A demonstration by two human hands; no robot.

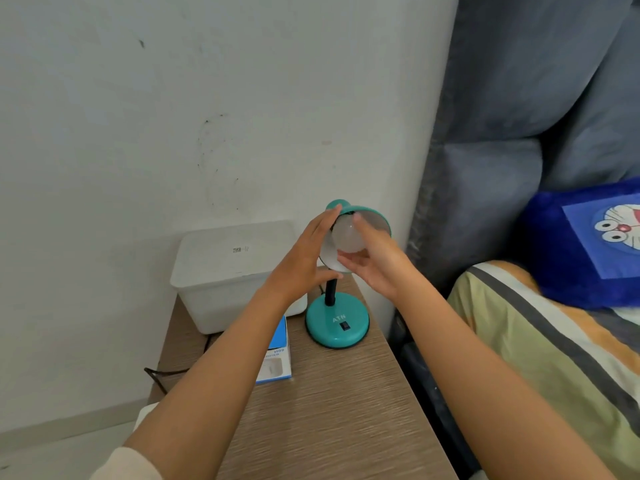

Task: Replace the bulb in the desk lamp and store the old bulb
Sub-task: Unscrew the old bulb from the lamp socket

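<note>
- the wooden counter at my bedside carries everything for the job, pushed against the wall beside the bed.
- a white plastic bin stands at the back left of the counter; its inside is hidden from here, so i cannot tell what it holds, though it looks a likely store for the old bulb.
- the teal desk lamp stands near the counter's right edge, its shade tipped toward me so the socket can be reached.
- a blue and white carton lies between bin and lamp base, half under my left arm; probably the new bulb's box, contents unseen.
- my left hand, fingers spread, braces the shade's rim to steady it.
- my right hand cups the frosted bulb, fingers curled around it, apparently for twisting it in the socket.
</note>
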